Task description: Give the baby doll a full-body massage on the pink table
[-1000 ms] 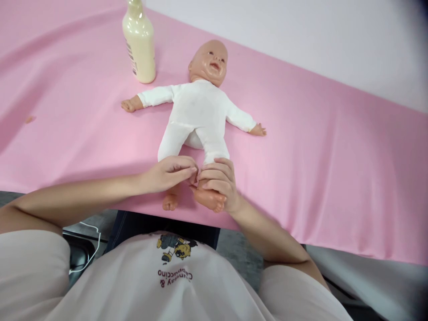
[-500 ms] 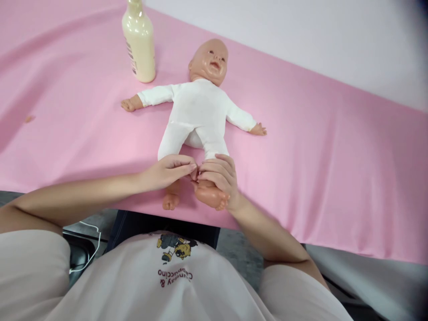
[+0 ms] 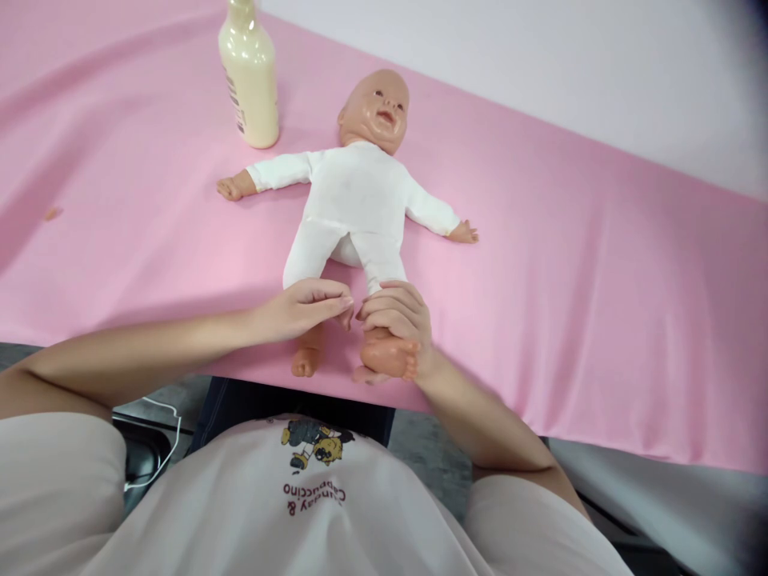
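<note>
A baby doll (image 3: pixel 357 188) in a white cloth suit lies on its back, its feet toward me. My right hand (image 3: pixel 399 316) wraps round the lower leg on the right, with the doll's bare foot (image 3: pixel 390 356) showing below my fingers and my thumb partly visible beneath it. My left hand (image 3: pixel 309 308) lies across the other lower leg, its fingers curled and pressed together. Whether it grips anything is hidden. Below it the doll's other foot (image 3: pixel 306 362) rests on the cloth. A small gap separates my two hands.
A pale yellow pump-neck bottle (image 3: pixel 249 84) stands beyond the doll's outstretched left-side arm. Pink cloth (image 3: pixel 540 280) covers the table, with a white surface (image 3: pixel 570 72) behind it. A white cable (image 3: pixel 177 432) hangs below the table edge at lower left.
My right hand has shifted slightly right with the doll's foot, and its thumb now shows under the foot. The fingers of my two hands have come apart; my left hand has barely moved.
</note>
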Action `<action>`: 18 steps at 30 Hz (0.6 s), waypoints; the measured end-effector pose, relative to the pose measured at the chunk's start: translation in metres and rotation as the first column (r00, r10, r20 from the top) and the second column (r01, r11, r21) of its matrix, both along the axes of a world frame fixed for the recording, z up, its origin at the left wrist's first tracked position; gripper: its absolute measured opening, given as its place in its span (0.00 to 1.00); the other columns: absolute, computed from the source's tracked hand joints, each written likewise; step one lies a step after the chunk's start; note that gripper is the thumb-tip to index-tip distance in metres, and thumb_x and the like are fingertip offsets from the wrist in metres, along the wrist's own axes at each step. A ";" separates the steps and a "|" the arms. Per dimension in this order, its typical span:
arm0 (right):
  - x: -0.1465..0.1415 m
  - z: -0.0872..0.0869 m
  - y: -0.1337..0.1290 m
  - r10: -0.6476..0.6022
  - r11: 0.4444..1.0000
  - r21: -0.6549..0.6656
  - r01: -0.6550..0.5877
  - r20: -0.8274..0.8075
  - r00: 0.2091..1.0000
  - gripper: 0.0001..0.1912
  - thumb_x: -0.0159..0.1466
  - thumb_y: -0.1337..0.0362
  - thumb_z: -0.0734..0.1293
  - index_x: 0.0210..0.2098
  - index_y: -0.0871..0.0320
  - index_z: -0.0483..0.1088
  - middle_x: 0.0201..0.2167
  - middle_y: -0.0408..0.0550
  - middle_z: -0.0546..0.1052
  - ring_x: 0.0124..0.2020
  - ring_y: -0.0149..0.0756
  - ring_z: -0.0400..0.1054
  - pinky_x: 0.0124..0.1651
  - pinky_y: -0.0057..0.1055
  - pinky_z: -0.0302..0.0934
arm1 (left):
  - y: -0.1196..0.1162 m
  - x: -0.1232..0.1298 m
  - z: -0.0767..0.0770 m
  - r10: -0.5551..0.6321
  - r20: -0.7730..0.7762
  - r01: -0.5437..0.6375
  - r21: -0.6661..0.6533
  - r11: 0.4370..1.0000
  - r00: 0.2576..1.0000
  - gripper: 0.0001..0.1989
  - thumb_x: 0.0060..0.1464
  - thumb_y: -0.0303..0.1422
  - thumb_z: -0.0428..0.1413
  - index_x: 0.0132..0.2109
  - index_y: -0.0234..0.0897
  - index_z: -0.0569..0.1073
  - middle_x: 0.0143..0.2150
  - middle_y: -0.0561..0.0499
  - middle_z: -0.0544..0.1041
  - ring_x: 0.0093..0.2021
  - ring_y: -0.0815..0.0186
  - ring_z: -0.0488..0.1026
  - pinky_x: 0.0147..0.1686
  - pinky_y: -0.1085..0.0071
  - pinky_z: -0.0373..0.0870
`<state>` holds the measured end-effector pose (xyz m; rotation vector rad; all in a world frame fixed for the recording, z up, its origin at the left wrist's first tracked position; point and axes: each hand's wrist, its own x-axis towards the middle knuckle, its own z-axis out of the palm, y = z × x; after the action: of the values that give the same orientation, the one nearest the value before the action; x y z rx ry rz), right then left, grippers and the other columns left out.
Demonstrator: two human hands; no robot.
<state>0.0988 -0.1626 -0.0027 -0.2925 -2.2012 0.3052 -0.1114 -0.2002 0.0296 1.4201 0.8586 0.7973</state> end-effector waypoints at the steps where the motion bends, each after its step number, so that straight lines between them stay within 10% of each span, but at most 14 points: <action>1: 0.001 0.001 0.000 0.015 1.000 -0.010 -0.015 0.015 1.000 0.23 0.60 0.39 0.65 0.37 0.53 0.66 0.30 0.43 0.76 0.35 0.39 0.73 0.52 0.45 0.64 | -0.001 0.000 0.000 -0.010 -0.011 0.010 0.009 1.000 1.000 0.16 0.64 0.37 0.50 0.30 0.34 0.71 0.31 0.51 0.76 0.36 0.69 0.74 0.41 0.71 0.72; 11: -0.002 0.015 -0.012 0.076 0.977 -0.203 -0.072 0.014 0.997 0.06 0.56 0.63 0.65 0.34 0.53 0.64 0.26 0.37 0.76 0.29 0.34 0.72 0.52 0.43 0.61 | -0.007 0.002 0.007 -0.057 -0.121 0.077 0.162 0.984 0.991 0.16 0.66 0.37 0.50 0.32 0.34 0.72 0.28 0.51 0.76 0.32 0.70 0.74 0.35 0.75 0.71; 18: 0.002 0.014 -0.010 0.116 0.959 -0.260 -0.116 -0.014 0.993 0.09 0.63 0.57 0.59 0.30 0.54 0.64 0.23 0.40 0.74 0.27 0.35 0.70 0.50 0.42 0.61 | -0.007 0.001 0.001 -0.108 -0.162 0.141 0.211 0.967 0.981 0.13 0.65 0.31 0.48 0.34 0.33 0.73 0.30 0.51 0.78 0.31 0.71 0.75 0.33 0.78 0.69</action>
<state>0.1010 -0.1726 0.0118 -0.3068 -2.1839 0.6626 -0.1102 -0.2074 0.0306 1.7320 0.8023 0.7134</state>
